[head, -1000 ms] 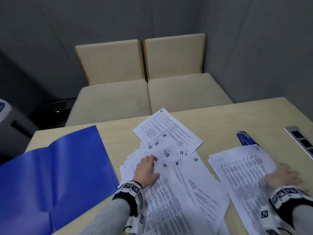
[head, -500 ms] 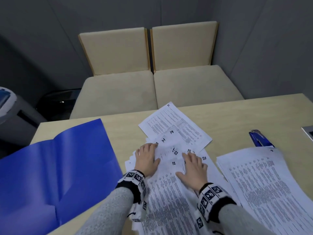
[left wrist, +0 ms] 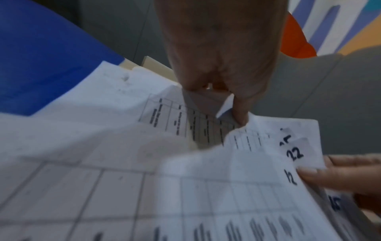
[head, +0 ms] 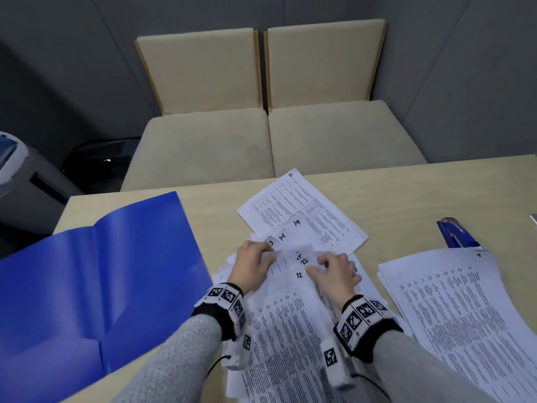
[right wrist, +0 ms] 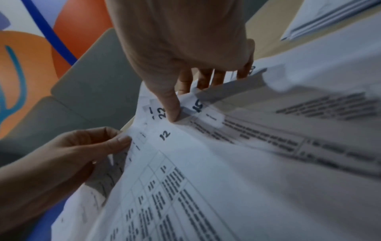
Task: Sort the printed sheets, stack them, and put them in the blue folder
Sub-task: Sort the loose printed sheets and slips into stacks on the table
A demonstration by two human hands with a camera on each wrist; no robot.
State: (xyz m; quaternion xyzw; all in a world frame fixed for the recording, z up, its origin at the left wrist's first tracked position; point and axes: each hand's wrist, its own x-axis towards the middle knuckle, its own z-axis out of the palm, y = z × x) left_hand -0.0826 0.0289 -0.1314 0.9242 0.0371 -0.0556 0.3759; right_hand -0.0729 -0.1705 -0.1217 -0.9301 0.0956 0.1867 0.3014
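Loose printed sheets (head: pixel 290 330) with handwritten numbers lie fanned on the table's middle. Numbers 12 (head: pixel 299 274) and 22 (head: pixel 304 260) show at their top corners. My left hand (head: pixel 266 254) pinches the top edge of these sheets, thumb on top (right wrist: pixel 121 140). My right hand (head: pixel 318 264) pinches the corners beside 22, with its thumb (right wrist: pixel 171 110) on the paper and its fingers behind. The sheet tops are raised and crumpled between both hands. The blue folder (head: pixel 101 271) lies open at the left. A neater stack of sheets (head: pixel 450 301) lies at the right.
Sheet 21 (head: pixel 305 216) lies flat behind the pile, near the table's far edge. A blue stapler (head: pixel 456 237) sits behind the right stack. Two beige chairs (head: pixel 203 146) stand past the table. A grey machine (head: pixel 17 170) is at the far left.
My right hand left the right stack and came to the loose pile. Both hands went from lying flat on the sheets to pinching their top corners.
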